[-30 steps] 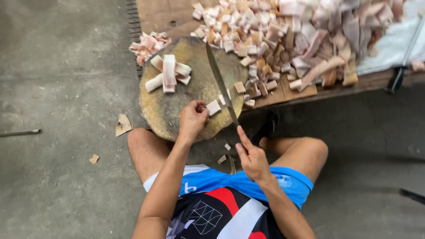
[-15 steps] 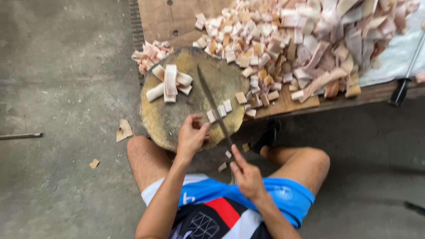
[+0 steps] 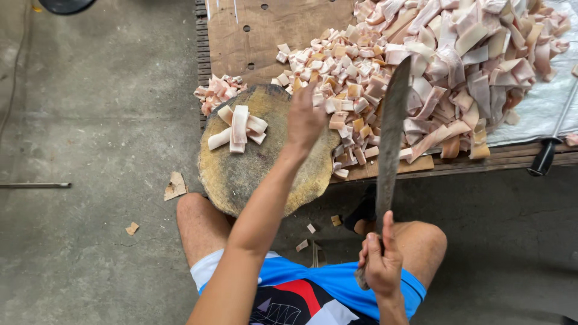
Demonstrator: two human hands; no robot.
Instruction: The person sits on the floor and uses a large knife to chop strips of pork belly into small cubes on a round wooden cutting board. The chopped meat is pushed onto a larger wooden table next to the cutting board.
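The concrete floor [image 3: 90, 120] fills the left and bottom of the view. At 1 o'clock lies a low wooden worktop [image 3: 271, 30], with a grey plastic sheet [image 3: 542, 108] over its far right end. A big heap of long pale pork-skin strips [image 3: 469, 66] covers the worktop's right half, and touching it at 12 o'clock is a smaller pile of diced skin cubes [image 3: 343, 72].

Near the centre, against the worktop's near edge, stands a round wooden chopping block [image 3: 241, 174], worn and yellowish. A short stack of uncut strips [image 3: 239, 128] lies crosswise on its 11 o'clock part. A little cluster of pinkish cubes [image 3: 218, 90] rests on the worktop just beyond the block at 11 o'clock.

The right hand [image 3: 380, 262], at 5 o'clock, is wrapped tight round the handle of a long cleaver-like knife [image 3: 391, 132], whose blade is raised clear of the block and points up toward 12 o'clock over the cube pile. The left hand [image 3: 304, 120] reaches across the block's far right edge toward the cubes; its fingers face away, so I cannot tell whether they grip anything.

A dark-handled tool [image 3: 551, 147] lies at 3 o'clock on the worktop's edge. A few skin scraps [image 3: 176, 185] lie on the floor at 9 o'clock beside the block.
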